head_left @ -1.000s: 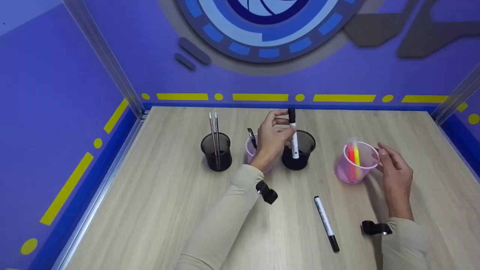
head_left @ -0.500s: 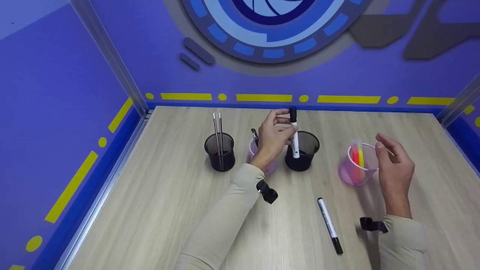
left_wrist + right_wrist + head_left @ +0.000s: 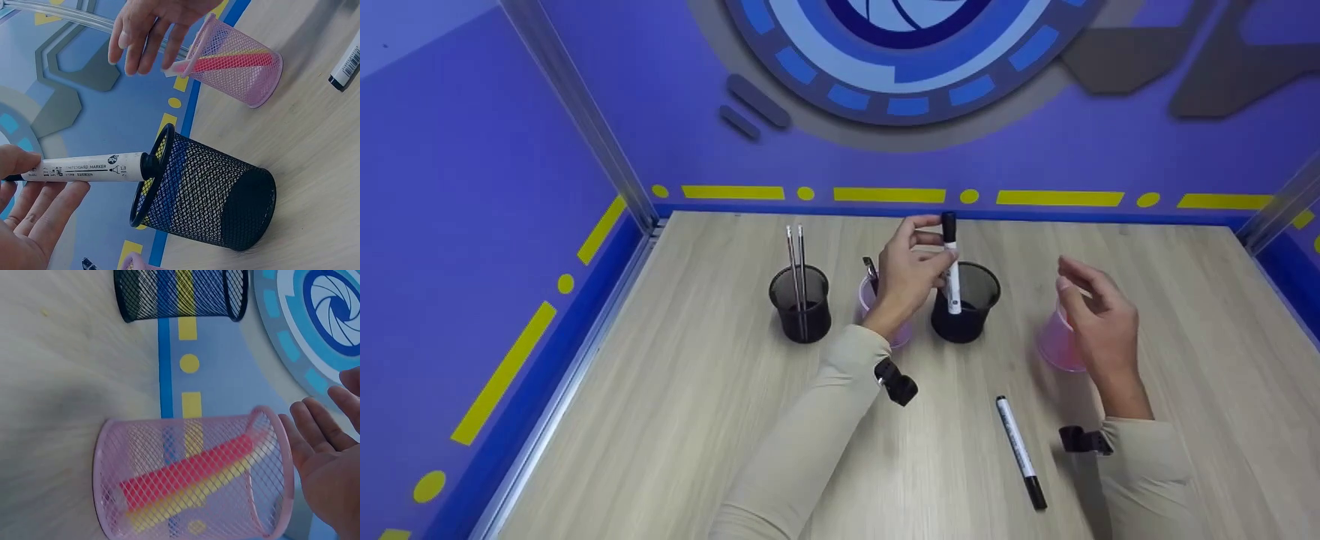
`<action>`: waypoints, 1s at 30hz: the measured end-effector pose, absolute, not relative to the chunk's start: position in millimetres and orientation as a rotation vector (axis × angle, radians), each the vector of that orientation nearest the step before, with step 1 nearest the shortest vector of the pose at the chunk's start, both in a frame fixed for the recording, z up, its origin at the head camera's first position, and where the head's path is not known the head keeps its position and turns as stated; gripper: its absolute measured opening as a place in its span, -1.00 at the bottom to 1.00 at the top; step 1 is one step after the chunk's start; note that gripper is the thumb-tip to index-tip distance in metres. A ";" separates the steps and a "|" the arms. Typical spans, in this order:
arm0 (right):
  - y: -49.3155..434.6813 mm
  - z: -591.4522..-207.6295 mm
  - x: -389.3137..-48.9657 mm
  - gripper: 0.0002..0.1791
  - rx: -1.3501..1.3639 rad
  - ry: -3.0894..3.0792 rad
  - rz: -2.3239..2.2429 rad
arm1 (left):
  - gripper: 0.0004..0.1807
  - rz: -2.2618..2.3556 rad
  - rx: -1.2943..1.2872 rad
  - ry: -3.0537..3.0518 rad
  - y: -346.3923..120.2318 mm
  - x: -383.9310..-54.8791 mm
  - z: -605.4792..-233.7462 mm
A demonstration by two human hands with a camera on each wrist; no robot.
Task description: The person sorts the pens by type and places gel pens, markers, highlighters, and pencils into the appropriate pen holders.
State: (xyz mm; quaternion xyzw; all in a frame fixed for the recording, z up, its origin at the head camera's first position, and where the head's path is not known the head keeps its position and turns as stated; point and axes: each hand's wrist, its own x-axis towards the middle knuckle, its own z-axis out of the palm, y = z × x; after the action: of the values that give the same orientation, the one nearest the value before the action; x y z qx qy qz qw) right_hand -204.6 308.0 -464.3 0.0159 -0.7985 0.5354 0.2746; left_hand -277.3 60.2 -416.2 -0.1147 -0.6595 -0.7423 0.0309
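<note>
My left hand [image 3: 910, 274] pinches a white whiteboard marker [image 3: 953, 279] with a black cap, held nearly upright over a black mesh pen cup [image 3: 966, 326]. In the left wrist view the marker's lower black end sits at the mouth of that cup. With its fingers loosely extended and holding nothing, my right hand [image 3: 1104, 322] hovers by the rim of a pink mesh cup [image 3: 1056, 349]. A pink-red highlighter [image 3: 191, 469] and a yellow highlighter [image 3: 191, 495] lean inside it, mostly hidden by the hand in the head view.
Another marker [image 3: 1021, 454] lies on the wooden table [image 3: 697, 420] near the front. Two pencils [image 3: 795, 259] stand in a black mesh cup [image 3: 804, 322] on the left. Behind my left wrist is a second pink cup [image 3: 868, 292] with a black pen [image 3: 871, 274]. Blue-purple walls border the table.
My right hand has left the right side of the pink cup's rim and moved left, now in front of its mouth. The left hand holds the marker almost still; the view shifted slightly.
</note>
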 end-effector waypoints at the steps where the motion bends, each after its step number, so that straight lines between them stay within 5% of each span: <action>1: 306.0 -464.9 -205.8 -0.61 0.068 -2.149 1.454 | -0.50 -2.288 -0.352 -2.030 60.5 -277.2 -415.8; 30: 273.9 -493.4 -227.7 -0.44 0.152 -2.466 1.544 | -0.51 -2.250 -0.350 -2.052 63.0 -278.3 -406.3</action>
State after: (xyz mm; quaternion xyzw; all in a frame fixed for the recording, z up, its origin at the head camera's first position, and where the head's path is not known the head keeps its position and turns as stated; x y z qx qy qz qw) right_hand -227.7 273.9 -493.4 0.0517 -0.8409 0.5266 0.1139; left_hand -278.3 63.0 -406.3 -0.1142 -0.6689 -0.7336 0.0380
